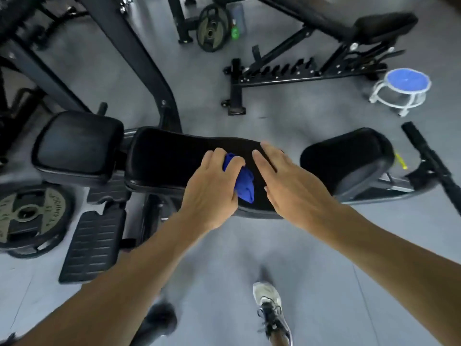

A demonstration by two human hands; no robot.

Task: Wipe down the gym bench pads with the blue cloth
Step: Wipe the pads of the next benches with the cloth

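Far out to the left of both hands sits the square end pad (78,143), not touched by either hand, with a weight plate (30,216) on the floor below it. Next comes the long middle pad (174,161), whose long axis runs left to right across the person's front; most of its bare length stretches away to the left of the hands. The left hand (212,188) is curled around the blue cloth (243,182), bunched and pressed onto the right-hand part of this pad, with folds spilling out past the thumb. Just beside it, the right hand (287,181) lies flat with fingers spread, holding nothing, and seems to rest on the same pad's right end, bracing. Further right, well apart from the cloth, is the seat pad (349,156). Since the left hand has the cloth, the stroke probably runs leftward along the pad's length; the seat pad lies nearer the empty right hand.
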